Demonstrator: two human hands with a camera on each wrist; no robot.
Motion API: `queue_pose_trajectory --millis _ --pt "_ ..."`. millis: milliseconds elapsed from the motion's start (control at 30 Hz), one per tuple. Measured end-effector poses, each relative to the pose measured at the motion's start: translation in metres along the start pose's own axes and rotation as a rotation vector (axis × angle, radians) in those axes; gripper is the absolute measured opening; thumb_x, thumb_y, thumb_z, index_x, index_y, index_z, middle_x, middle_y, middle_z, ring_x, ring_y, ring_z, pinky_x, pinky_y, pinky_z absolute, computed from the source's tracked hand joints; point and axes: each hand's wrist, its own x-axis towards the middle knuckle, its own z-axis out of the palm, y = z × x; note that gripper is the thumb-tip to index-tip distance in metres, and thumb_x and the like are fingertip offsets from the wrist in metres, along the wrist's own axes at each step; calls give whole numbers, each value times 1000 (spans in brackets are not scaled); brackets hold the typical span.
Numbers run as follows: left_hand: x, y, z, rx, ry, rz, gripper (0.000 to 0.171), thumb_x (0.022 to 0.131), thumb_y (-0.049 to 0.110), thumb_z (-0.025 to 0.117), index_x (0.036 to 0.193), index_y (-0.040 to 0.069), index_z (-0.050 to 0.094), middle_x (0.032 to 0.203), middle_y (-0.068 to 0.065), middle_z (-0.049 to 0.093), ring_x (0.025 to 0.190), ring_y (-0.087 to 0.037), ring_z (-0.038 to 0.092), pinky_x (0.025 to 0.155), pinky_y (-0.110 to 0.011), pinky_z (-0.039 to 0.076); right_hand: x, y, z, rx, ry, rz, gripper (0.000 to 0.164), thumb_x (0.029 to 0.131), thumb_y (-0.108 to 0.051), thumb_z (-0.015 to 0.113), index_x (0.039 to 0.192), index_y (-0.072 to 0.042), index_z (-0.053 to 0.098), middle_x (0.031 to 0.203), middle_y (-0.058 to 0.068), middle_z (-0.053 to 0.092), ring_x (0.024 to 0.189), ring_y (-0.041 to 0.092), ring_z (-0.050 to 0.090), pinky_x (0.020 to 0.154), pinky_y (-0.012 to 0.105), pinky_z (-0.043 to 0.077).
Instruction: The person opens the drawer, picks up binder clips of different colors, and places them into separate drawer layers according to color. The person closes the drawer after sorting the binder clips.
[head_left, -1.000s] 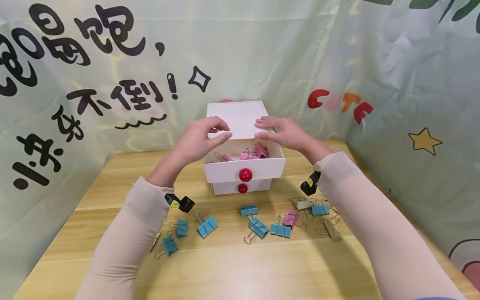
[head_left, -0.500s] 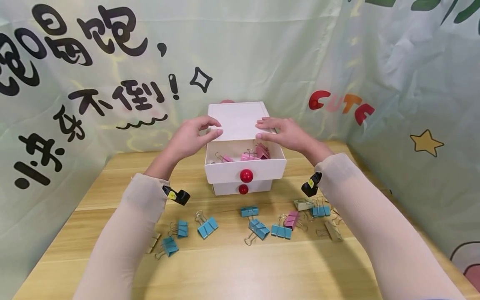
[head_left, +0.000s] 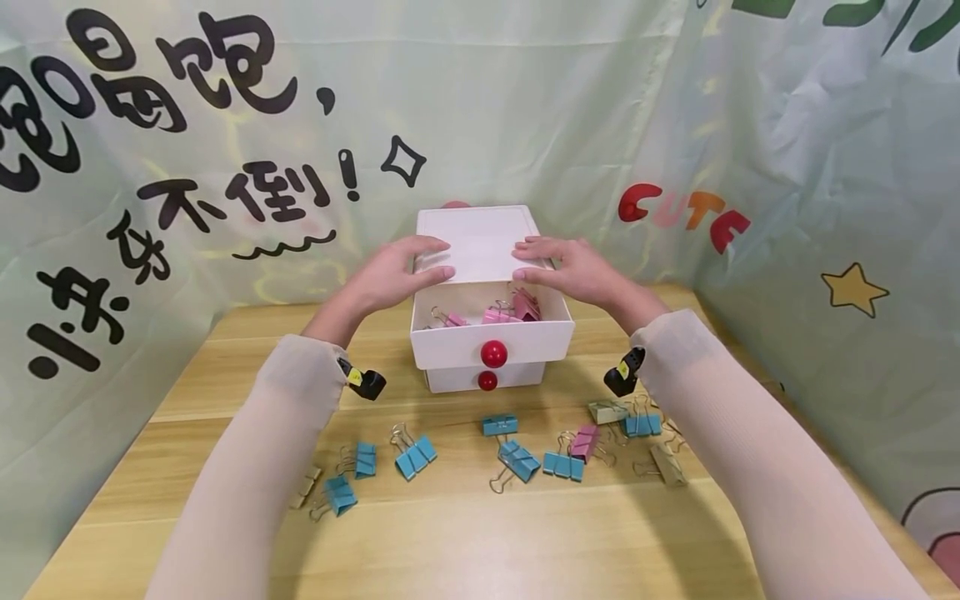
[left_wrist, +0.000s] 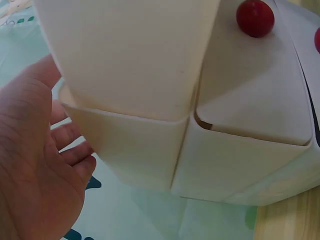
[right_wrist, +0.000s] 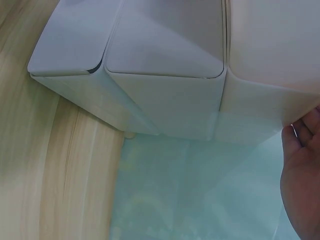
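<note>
A white drawer cabinet (head_left: 480,237) stands at the back of the table, its top drawer (head_left: 453,343) pulled out. Several pink binder clips (head_left: 501,314) lie inside that drawer. My left hand (head_left: 392,271) rests at the left edge of the cabinet's top, fingers fairly straight and thumb at the front edge. On the right edge, my right hand (head_left: 576,271) lies with its fingers extended over the top. In the left wrist view, the left hand (left_wrist: 42,160) is beside the cabinet's side wall (left_wrist: 130,145). Only part of the right hand (right_wrist: 305,175) shows in the right wrist view.
Blue binder clips (head_left: 517,460) are scattered in front of the cabinet, with a pink clip (head_left: 584,442) and yellowish clips (head_left: 666,463) at the right. Red knobs (head_left: 493,353) stick out from the drawer fronts. A printed cloth (head_left: 555,108) hangs behind the table.
My left hand shifted left off the cabinet's top, then came back to its left edge with the fingers straighter. The right hand and the pulled-out drawer have stayed in place.
</note>
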Motion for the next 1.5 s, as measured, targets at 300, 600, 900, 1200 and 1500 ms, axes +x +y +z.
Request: queue_pose_trajectory --millis 300,600,900,1200,1500 --pt "8 2 4 63 -24 56 65 91 56 59 143 17 51 153 -8 39 141 -26 31 115 -48 21 1 -1 2 6 9 -6 61 88 -56 66 137 -20 59 146 -5 48 141 17 34 113 50 27" --pt "14 3 2 189 -68 78 70 92 57 58 144 10 49 145 -7 49 136 -25 41 113 -40 30 1 -2 -1 -15 7 -40 59 89 -53 66 137 -19 59 146 -4 49 141 16 34 112 49 28" --pt "20 9 -7 150 -112 -9 77 84 66 62 141 14 55 143 -4 53 133 -22 45 109 -41 35 0 -1 -3 2 24 -43 60 89 -52 67 137 -18 59 146 -4 49 141 16 32 113 50 27" --pt "19 8 -9 127 -166 -55 75 81 69 63 137 19 59 140 -3 55 131 -19 46 108 -40 37 -4 1 4 45 12 -52 58 90 -50 66 137 -17 59 146 -3 49 143 15 29 113 51 27" --pt "21 10 -11 161 -175 -42 72 83 66 63 138 18 59 141 -3 54 134 -20 44 110 -40 34 -21 3 -2 69 54 -78 50 94 -44 63 136 -17 60 144 -1 51 140 21 35 110 54 31"
